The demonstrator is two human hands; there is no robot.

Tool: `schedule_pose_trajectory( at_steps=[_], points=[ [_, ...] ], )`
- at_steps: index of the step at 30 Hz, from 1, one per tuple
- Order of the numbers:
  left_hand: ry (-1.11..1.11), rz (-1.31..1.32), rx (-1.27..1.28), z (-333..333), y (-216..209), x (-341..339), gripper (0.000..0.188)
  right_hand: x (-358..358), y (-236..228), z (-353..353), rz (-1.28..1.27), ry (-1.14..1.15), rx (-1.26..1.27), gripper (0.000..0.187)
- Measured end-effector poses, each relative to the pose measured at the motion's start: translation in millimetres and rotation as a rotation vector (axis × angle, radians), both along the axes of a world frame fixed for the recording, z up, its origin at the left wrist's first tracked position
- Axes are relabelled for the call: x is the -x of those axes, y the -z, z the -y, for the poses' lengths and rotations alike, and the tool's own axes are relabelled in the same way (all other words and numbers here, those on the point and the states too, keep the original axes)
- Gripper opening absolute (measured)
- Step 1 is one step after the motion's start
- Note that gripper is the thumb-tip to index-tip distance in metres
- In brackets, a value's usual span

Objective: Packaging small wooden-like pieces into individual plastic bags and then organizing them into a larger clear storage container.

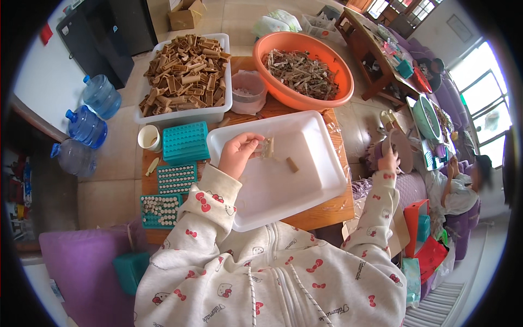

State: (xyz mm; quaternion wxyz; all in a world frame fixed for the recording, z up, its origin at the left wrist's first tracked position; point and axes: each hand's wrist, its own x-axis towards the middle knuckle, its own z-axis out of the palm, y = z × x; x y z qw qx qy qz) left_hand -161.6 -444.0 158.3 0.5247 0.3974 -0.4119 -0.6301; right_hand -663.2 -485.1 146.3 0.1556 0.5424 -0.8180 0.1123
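My left hand [238, 154] is closed, pinching a small clear plastic piece [266, 147] with a brownish part over the white plastic tub [256, 212]. Inside that tub lies one short brown trough-shaped piece [292, 164], apart from my fingers. Out to the right, beyond the table edge, my right hand [388, 159] is raised with its fingers curled; what it holds, if anything, is too small to make out. Behind it shows a round brown surface [402, 151]. Left of the tub are stacked teal trays [186, 143] and teal racks [161, 211] filled with small whitish round pieces.
A white bin [223, 111] heaped with brown pieces stands at the back left. Beside it are a plastic-lined bucket [249, 92] and an orange basin [346, 98] of clear strips. A paper cup [149, 138] is left of the trays. Another person [463, 185] sits far right.
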Motion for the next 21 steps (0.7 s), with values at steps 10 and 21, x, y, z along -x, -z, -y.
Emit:
schedule_pose_trajectory(
  at_steps=[10, 21],
  points=[
    [-0.022, -0.016, 0.005, 1.8, 0.7, -7.9, 0.018, -281.4, -66.2, 14.7, 1.137, -1.104, -0.422, 0.026],
    [-0.163, -0.060, -0.041, -0.9, 7.7, -7.3, 0.020, -330.7, -29.5, 17.3, 1.335, -0.904, -0.529, 0.015]
  ],
)
